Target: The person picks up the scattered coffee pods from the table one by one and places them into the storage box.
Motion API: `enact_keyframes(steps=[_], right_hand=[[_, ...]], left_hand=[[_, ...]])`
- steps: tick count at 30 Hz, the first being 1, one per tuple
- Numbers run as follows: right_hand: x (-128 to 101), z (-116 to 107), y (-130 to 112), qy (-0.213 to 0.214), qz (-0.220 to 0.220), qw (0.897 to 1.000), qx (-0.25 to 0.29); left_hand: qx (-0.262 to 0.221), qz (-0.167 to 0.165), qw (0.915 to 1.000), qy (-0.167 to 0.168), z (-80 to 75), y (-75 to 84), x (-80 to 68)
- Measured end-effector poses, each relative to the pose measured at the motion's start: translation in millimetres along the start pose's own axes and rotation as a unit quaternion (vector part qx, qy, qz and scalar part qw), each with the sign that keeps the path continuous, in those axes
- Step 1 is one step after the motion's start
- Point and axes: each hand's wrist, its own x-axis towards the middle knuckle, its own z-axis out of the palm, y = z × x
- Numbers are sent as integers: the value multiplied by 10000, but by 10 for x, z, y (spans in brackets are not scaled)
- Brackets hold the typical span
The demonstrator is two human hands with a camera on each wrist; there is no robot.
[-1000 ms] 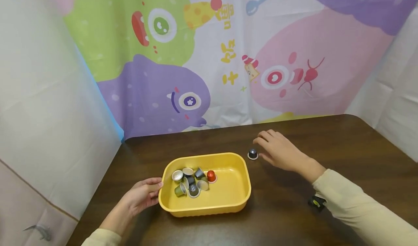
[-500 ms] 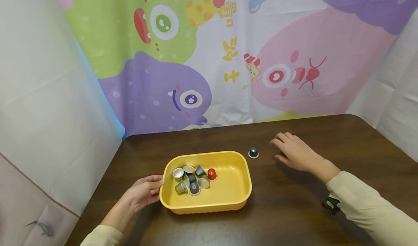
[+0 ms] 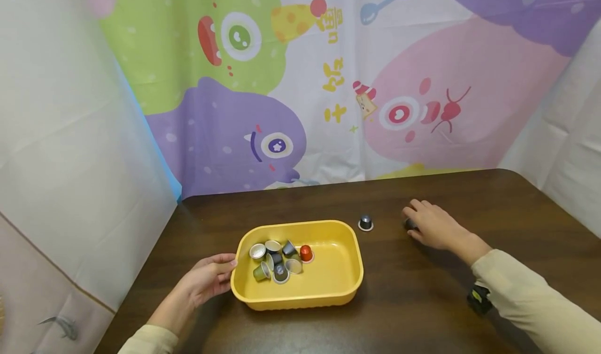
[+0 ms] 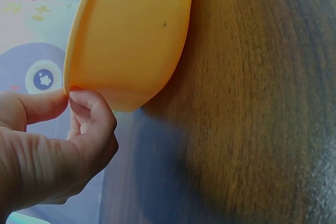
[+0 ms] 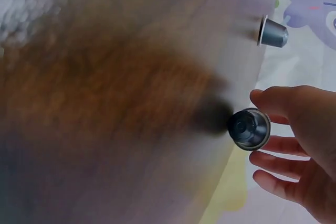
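My left hand (image 3: 206, 281) pinches the rim of a yellow plastic tub (image 3: 328, 286) at its left end, thumb on the rim and fingers below it, as the left wrist view (image 4: 79, 145) also shows. Several coffee capsules lie in the tub's left half, among them a red capsule (image 3: 305, 253) and a green capsule (image 3: 261, 272). Over the table to the right, my right hand (image 3: 436, 226) holds a dark coffee capsule (image 5: 248, 128) between thumb and fingers, its narrow end turned away from the palm. In the head view the hand partly hides this capsule.
Another dark capsule (image 3: 365, 222) stands rim down on the brown wooden table (image 3: 408, 302), between the tub and my right hand. Behind the table hangs a cartoon-print cloth (image 3: 343, 150), with pale cloth (image 3: 70, 134) along the sides.
My right hand has moved right, away from the standing capsule, and lowered slightly; a dark capsule now shows at its fingers. My left hand keeps its place on the tub.
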Motion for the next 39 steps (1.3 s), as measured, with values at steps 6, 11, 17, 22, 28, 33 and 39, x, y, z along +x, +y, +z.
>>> enact_keyframes(steps=[6,11,17,22,28,33,39], right_hand=[[-11,51,-3,-37,-19,9999,119],[0,101,1,-40,-153,9998,154],[38,118,1,-23,-282,9992,280],[39,106,-7,30,-392,9987,339],[49,76,-28,398,-587,9972,244],[54,40,-53,576,-663,9959,216],[65,3,-87,636,-645,9958,123]], left_hand=[[-44,-6,10000,18,16,6,-3],[-21,-5,10000,36,21,10,-8],[4,5,10000,50,20,16,-7],[29,-71,9999,117,31,25,-12],[-52,-59,10000,53,22,26,-20],[-93,-59,9999,15,10,15,-22],[-149,-10,9999,-53,10,6,-25]])
